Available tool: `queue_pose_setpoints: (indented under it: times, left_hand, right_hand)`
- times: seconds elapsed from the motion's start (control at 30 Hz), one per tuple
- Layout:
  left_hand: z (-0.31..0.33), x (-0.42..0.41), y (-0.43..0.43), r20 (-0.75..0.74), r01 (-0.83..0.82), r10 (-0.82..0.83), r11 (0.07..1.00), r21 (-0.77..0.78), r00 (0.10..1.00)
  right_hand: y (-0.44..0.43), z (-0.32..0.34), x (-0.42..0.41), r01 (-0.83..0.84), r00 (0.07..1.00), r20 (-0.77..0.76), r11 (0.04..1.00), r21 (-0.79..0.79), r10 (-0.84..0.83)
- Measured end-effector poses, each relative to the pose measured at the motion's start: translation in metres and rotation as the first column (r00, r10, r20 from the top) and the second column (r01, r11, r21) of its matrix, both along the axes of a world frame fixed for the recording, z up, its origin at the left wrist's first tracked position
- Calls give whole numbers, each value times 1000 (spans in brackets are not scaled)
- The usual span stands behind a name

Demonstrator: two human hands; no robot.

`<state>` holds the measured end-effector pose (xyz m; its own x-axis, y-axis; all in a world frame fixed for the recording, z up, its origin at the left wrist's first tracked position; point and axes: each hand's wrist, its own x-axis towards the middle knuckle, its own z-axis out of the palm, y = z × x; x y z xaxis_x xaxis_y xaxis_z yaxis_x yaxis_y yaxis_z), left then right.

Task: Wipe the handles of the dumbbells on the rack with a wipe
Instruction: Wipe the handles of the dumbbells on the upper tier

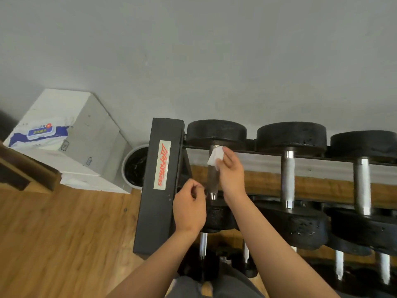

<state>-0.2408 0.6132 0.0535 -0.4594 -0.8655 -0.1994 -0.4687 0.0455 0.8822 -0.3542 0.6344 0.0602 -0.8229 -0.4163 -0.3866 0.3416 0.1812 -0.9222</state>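
Note:
A black rack (pixel 160 181) with a red-lettered label holds black dumbbells in rows. My right hand (pixel 231 171) holds a white wipe (pixel 216 158) against the far end of the leftmost dumbbell's handle (pixel 212 181) on the top row. My left hand (pixel 190 208) hovers with curled fingers just left of that handle's near end, holding nothing that I can see. Two more top-row dumbbells with metal handles (pixel 288 179) (pixel 363 186) lie to the right. Lower-row dumbbells (pixel 203 246) show beneath my arms.
A pack of wipes (pixel 40 135) lies on white boxes (pixel 86 134) at the left. A round bin (pixel 134 166) with a dark liner stands between the boxes and the rack. Behind is a grey wall; below, a wooden floor (pixel 64 233).

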Motion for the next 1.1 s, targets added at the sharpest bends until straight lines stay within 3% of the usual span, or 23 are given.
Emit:
queue_pose_setpoints:
  times: [0.1,0.23,0.3,0.4,0.47,0.6,0.77,1.1]
  left_hand:
    - [0,1,0,5,-7,7,1000,4,1000]
    - [-2,0,-1,17,-25,24,1000,10,1000]
    - [-2,0,0,27,-40,39,999,13,999]
    - [-2,0,0,30,-47,46,999,16,998]
    - [-1,-1,-1,30,-51,51,998,21,998]
    - [0,0,0,25,-50,50,998,22,998]
    - [0,0,-1,19,-46,45,999,16,999]
    - [2,-2,-1,12,-68,68,997,29,998]
  right_hand:
    - [-7,-2,1,-36,998,52,999,29,35]
    - [-12,8,-16,31,941,336,999,11,-33]
    - [-14,9,-15,77,952,296,997,24,-81]
    - [-16,2,-6,133,991,17,990,43,-134]
    - [-18,3,-7,144,989,-45,989,27,-143]
    - [-14,3,-10,136,985,111,990,-46,-131]
    - [-13,-2,-7,137,990,-28,990,-25,-138]
    - [-27,3,-27,185,947,269,983,-8,-176]
